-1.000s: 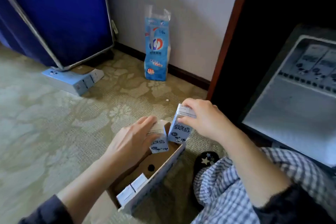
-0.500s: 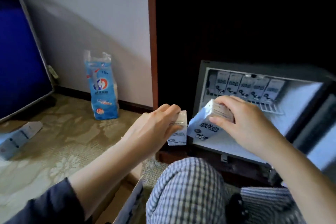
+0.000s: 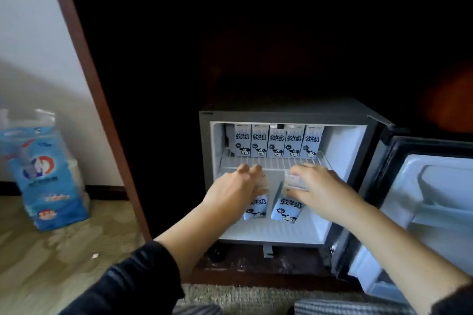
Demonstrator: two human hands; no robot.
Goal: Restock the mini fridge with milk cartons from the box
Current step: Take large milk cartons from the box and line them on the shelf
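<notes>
1. Milk cartons point(image 3: 276, 143), pale blue-and-white paperboard bricks printed with a cartoon cow: five stand upright in a touching row at the back of the white wire shelf point(image 3: 271, 163) inside the small grey boxy mini fridge point(image 3: 204, 174)
2. Two more sit in the lower compartment under that shelf, just beside each other with a narrow gap: the left carton point(image 3: 256, 208) and the right carton point(image 3: 287, 210); whether their bases rest on the smooth white fridge floor I cannot tell
3. The left hand point(image 3: 238, 186) grips the left carton's flat top, fingers curled over its far edge; the right hand point(image 3: 322, 186) holds the right carton's top the same way, fingertips hooked over it
4. The fridge door point(image 3: 435, 212) hangs open to the right, showing a moulded white plastic liner
5. Left of the red-brown wooden frame point(image 3: 97, 110), a soft, crinkled blue plastic pack point(image 3: 43, 174) stands on the patterned beige carpet point(image 3: 51, 263) by the plain white wall point(image 3: 30, 33); a dark sleeve point(image 3: 133, 281) covers the left forearm
</notes>
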